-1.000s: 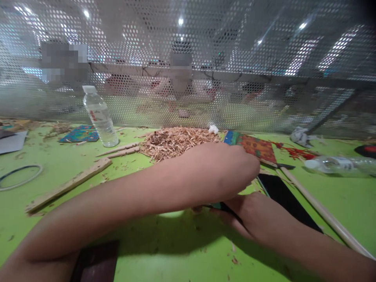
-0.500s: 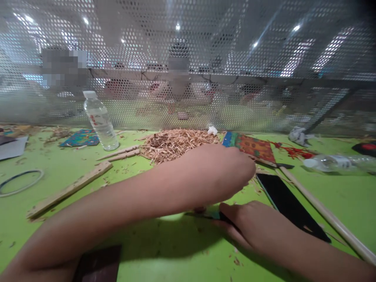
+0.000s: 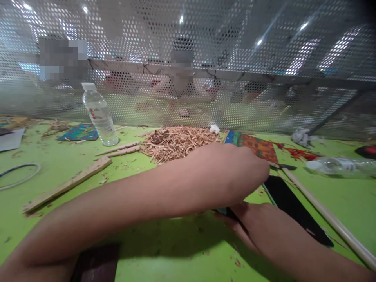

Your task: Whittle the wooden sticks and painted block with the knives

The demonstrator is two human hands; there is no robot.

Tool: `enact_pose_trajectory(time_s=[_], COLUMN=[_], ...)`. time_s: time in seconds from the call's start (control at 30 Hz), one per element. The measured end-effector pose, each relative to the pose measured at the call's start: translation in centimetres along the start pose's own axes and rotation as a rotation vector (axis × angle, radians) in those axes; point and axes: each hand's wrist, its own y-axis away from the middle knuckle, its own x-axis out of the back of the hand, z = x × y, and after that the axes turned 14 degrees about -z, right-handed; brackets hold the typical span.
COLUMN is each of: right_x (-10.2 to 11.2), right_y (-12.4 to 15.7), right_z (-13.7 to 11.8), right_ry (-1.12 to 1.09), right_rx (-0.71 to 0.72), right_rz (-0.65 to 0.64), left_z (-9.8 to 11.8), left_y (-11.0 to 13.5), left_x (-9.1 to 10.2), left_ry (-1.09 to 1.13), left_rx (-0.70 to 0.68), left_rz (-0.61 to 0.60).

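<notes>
My left hand point(image 3: 237, 174) reaches across in front of me, back of the hand up, with its fingers curled under and hidden. What it grips is out of sight. Just below it, partly covered by it, my right hand point(image 3: 260, 223) is closed around the dark handle of a knife point(image 3: 232, 214). A bit of teal shows beside the handle; the blade is mostly hidden beneath the left hand. Behind the hands lies a heap of wood shavings point(image 3: 176, 143).
Left on the green table point(image 3: 164, 250): a flat wooden strip point(image 3: 67, 186), two carved sticks point(image 3: 122, 150), an upright water bottle point(image 3: 100, 115). Right: a black phone-like slab point(image 3: 296, 209), a long wooden rod point(image 3: 329, 217), a patterned pouch point(image 3: 258, 147), a lying bottle point(image 3: 340, 166). A perforated screen point(image 3: 132, 102) stands behind.
My left hand has moved right and now covers more of the right hand and the knife. The right hand has shifted slightly right. The view has tilted a little.
</notes>
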Motion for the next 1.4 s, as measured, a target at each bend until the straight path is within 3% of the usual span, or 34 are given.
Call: enact_pose_trajectory(time_s=[0.27,0.47,0.57,0.73,0.87,1.0,1.27,1.4], right_x=[-1.3,-0.7,-0.2,0.5,1.1,0.8,0.4,0.4], right_y=[-0.1,1.0,2.2,3.6,3.5,3.4,3.1,3.4], right_z=[-0.5,-0.5,0.1,1.9,2.7,2.6,2.2,1.7], right_ry=[0.051,0.098,0.046,-0.124,-0.23,-0.231,0.069,0.068], right_rx=[-0.001,0.073,0.108,0.288,0.277,0.258,0.338,0.292], right_rz=[-0.063,0.083,0.101,0.064,0.029,0.128,0.34,0.355], left_z=[0.2,0.5,0.9,1.1,1.0,0.9,0.6,0.5], left_y=[0.4,0.4,0.3,0.5,0.8,0.8,0.4,0.3], left_x=[0.5,0.5,0.4,0.8,1.1,1.2,1.4,1.7], left_ry=[-0.004,0.019,0.019,0.097,0.139,0.183,0.2,0.271], left_rx=[0.083,0.077,0.077,0.101,0.074,0.03,-0.015,0.005], left_rz=[-0.076,-0.08,-0.06,-0.09,-0.094,-0.085,-0.07,-0.081])
